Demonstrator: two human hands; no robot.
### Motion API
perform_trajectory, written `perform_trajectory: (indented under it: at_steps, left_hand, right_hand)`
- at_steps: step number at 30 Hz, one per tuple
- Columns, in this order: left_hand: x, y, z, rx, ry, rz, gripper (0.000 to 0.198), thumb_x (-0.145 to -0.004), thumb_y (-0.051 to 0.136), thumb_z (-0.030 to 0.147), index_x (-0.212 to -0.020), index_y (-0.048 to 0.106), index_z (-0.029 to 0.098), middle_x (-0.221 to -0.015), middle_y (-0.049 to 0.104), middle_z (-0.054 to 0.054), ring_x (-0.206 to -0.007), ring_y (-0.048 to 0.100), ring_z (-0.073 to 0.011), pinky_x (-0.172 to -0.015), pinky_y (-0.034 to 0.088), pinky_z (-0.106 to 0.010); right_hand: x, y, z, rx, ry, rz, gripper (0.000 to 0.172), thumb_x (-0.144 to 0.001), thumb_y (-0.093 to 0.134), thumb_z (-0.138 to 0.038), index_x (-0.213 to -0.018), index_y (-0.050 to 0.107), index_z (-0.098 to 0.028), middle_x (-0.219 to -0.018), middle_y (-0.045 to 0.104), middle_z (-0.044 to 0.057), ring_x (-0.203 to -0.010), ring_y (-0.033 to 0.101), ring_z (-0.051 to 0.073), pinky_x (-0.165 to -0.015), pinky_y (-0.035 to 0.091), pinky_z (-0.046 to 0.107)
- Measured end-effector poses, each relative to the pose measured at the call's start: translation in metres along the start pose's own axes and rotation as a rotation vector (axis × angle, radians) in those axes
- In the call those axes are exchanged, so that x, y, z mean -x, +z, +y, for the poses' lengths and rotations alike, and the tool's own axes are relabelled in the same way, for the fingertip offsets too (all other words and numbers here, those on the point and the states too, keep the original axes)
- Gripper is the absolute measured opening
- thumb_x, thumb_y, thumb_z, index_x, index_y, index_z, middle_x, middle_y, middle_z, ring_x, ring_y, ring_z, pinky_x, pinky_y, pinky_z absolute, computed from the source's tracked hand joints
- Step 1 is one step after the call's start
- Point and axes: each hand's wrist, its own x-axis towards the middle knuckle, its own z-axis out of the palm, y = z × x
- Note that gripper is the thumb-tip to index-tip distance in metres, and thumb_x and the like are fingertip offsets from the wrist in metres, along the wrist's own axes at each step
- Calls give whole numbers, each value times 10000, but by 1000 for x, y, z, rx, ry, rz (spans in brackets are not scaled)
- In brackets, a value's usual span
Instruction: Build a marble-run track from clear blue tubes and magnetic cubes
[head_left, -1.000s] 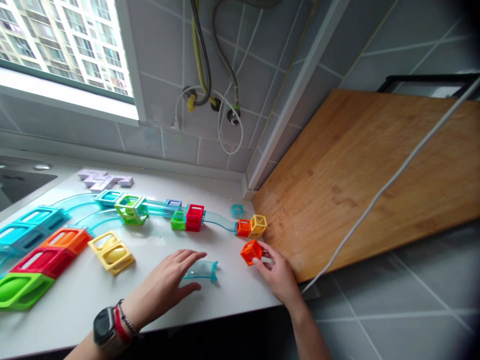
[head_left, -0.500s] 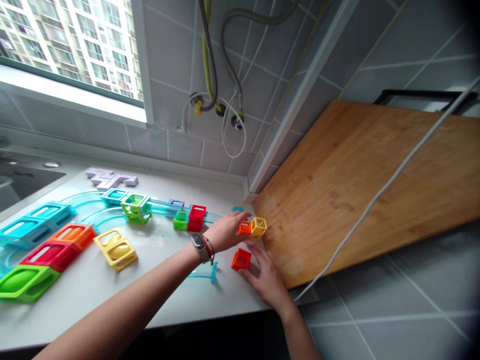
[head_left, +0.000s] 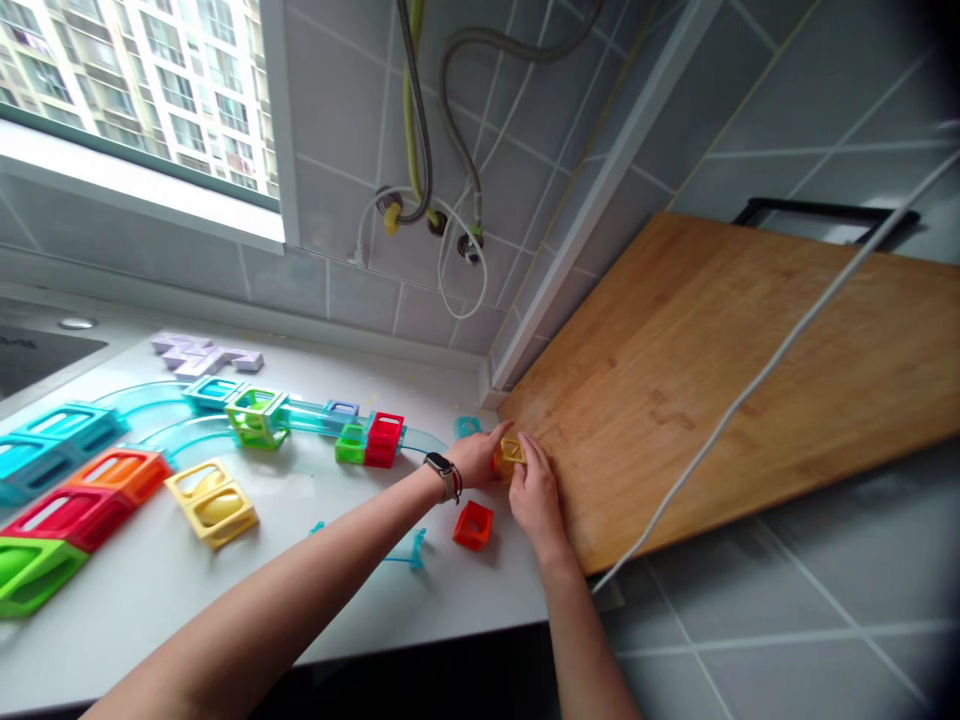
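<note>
Our left hand (head_left: 480, 462) and right hand (head_left: 537, 492) both gripped the yellow cube (head_left: 513, 450) at the blue track's (head_left: 424, 438) right end; the orange cube (head_left: 473, 524) and curved track piece (head_left: 406, 549) lay loose nearer.

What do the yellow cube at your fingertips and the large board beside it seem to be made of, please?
Yellow cube: probably moulded plastic, glossy, bright uniform colour, open frame faces. Board: likely wood or bamboo, matt, with visible grain streaks and warm brown tone.

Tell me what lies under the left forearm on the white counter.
A clear blue curved track piece lies on the white counter beneath the left forearm. Only its two ends show, one on either side of the arm; its middle is covered.
</note>
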Motion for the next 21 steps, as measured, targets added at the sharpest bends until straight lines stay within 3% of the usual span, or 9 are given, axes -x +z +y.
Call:
perform_trajectory:
  at_steps: [3,7,10,13,16,19,21]
  left_hand:
    - [-1,4,-3,12,7,18,910,-788,717,287,-1556,244,160,-1116,735,-169,-1008,729,-324,-790,551,-342]
    - [-2,8,-4,34,15,41,905,-776,685,216,-1557,232,157,-1119,734,-159,-1020,724,-314,-813,549,-346]
    - [-1,10,-4,50,19,44,916,-762,702,203,-1553,243,151,-1056,748,-139,-997,728,-312,-798,551,-345]
    - [-3,6,-1,69,29,32,954,-738,763,222,-1550,265,167,-1031,755,-114,-970,734,-301,-784,557,-336]
    - [-2,-12,5,84,57,33,947,-696,809,198,-1521,345,164,-1184,714,-155,-1077,703,-310,-869,555,-357]
    - [15,-45,13,102,103,71,638,-837,652,145,-1447,465,165,-1354,627,-173,-1242,622,-276,-1034,485,-362]
    - [37,-63,17,144,161,48,422,-925,526,149,-1342,576,193,-1279,678,-124,-1194,650,-237,-1046,477,-345]
  right_hand:
    - [2,1,8,12,-34,-62,593,-916,455,-106,-1506,468,-170,-1492,520,161,-1404,477,282,-1175,421,491]
    - [-4,3,11,20,-25,-72,517,-904,497,-119,-1412,572,-180,-1367,579,157,-1275,571,284,-1112,483,469]
    - [-6,1,4,20,-3,-4,445,-931,512,-158,-1364,612,-176,-1247,589,155,-1172,608,274,-1054,520,451]
    - [-1,-11,-9,14,5,130,414,-969,532,-235,-1374,604,-189,-1251,566,155,-1167,597,274,-1026,532,447]
    - [10,-28,-19,1,19,237,411,-986,560,-318,-1382,600,-213,-1255,572,144,-1165,593,272,-1014,536,446]
    - [20,-41,-23,-13,19,259,413,-999,551,-344,-1388,601,-213,-1246,587,142,-1167,599,271,-1024,530,449]
    - [23,-44,-23,-26,11,245,407,-1008,534,-338,-1388,604,-209,-1254,588,143,-1173,601,267,-1031,527,446]
